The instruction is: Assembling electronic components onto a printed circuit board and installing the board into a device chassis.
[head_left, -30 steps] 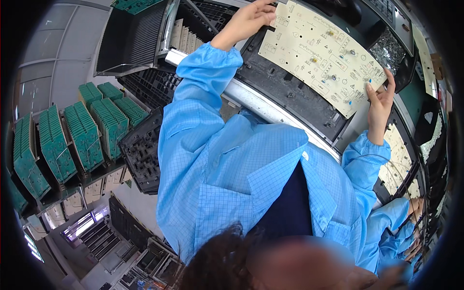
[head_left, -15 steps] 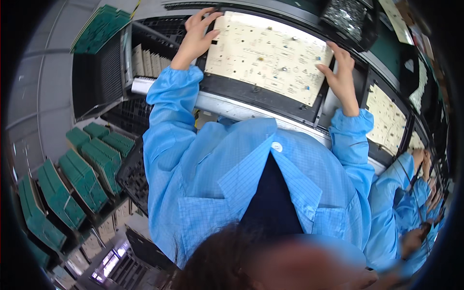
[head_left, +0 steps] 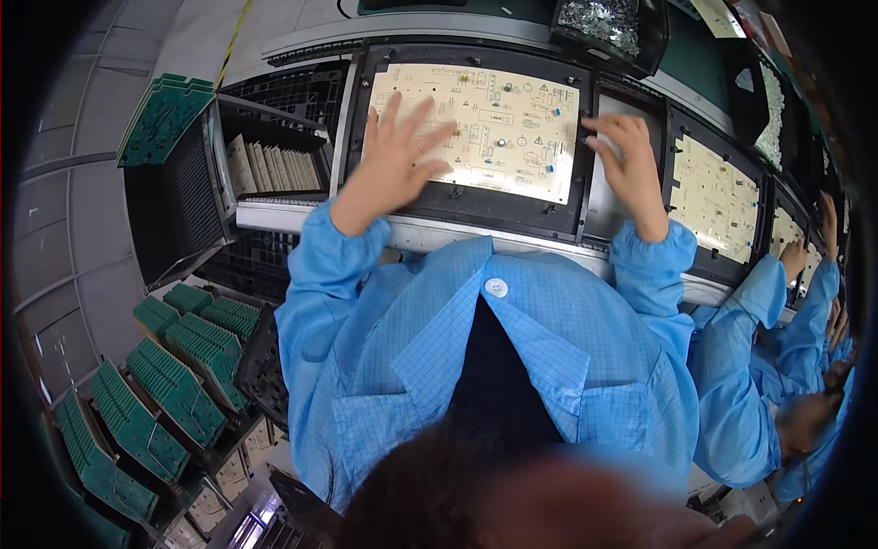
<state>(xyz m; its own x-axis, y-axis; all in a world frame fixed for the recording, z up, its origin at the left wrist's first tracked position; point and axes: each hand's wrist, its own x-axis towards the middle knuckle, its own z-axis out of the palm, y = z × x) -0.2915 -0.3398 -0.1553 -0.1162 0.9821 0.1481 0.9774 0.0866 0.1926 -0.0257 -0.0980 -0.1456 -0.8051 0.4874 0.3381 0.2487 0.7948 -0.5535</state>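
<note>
A cream circuit board (head_left: pixel 512 137), printed with markings and carrying a few small blue and dark parts, lies flat in a black frame (head_left: pixel 512 220) in front of me. My left hand (head_left: pixel 400 151) is spread over the board's left part, fingers apart and slightly blurred; whether it touches the surface I cannot tell. Beside the frame's right edge, my right hand (head_left: pixel 629 160) has its fingers apart and holds nothing, the fingertips near the frame's rim.
On the left, a black bin (head_left: pixel 320 174) holds upright cream boards, and green circuit boards (head_left: pixel 165 119) lean behind it. Racked green boards (head_left: pixel 174 393) stand lower left. A black tray (head_left: pixel 604 37) of small shiny parts sits at the back. Another framed board (head_left: pixel 715 197) and co-workers' hands (head_left: pixel 794 258) are rightward.
The board and its frame now look level, where the board was tilted between my hands. My left hand has come off its upper left corner onto its face; my right hand has left its right edge.
</note>
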